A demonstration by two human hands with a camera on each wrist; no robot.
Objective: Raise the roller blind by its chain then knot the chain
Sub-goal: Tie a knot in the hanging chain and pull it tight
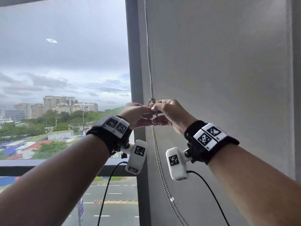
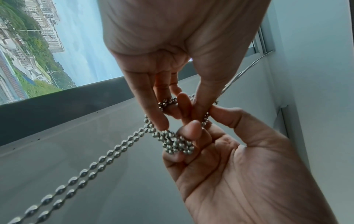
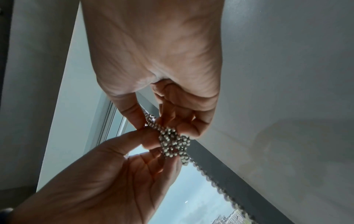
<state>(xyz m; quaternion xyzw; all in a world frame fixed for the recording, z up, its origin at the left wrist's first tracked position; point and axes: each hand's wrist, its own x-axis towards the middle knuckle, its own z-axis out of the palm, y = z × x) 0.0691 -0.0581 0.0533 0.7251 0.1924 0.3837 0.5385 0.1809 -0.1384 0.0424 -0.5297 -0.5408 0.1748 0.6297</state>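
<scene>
A metal ball chain (image 1: 148, 51) hangs doubled along the dark window frame (image 1: 133, 62). At chest height it bunches into a loose tangle of loops (image 1: 151, 103) between both hands. My left hand (image 1: 146, 114) pinches the loops from the left, and the right hand (image 1: 156, 111) pinches them from the right. In the left wrist view the left hand (image 2: 182, 112) has chain wound round its fingers, and the right hand (image 2: 193, 130) holds the cluster (image 2: 176, 144). The right wrist view shows the right hand (image 3: 164, 127) and left hand (image 3: 159, 151) meeting on the knot (image 3: 174, 142). Below, the chain (image 1: 158, 162) hangs slack.
The window glass (image 1: 65, 62) to the left is uncovered and looks out on a city. A dark strip (image 1: 24, 0) crosses its top edge. A plain grey surface (image 1: 219, 62) fills the right side behind the chain. Black cables (image 1: 105, 190) trail from the wrist cameras.
</scene>
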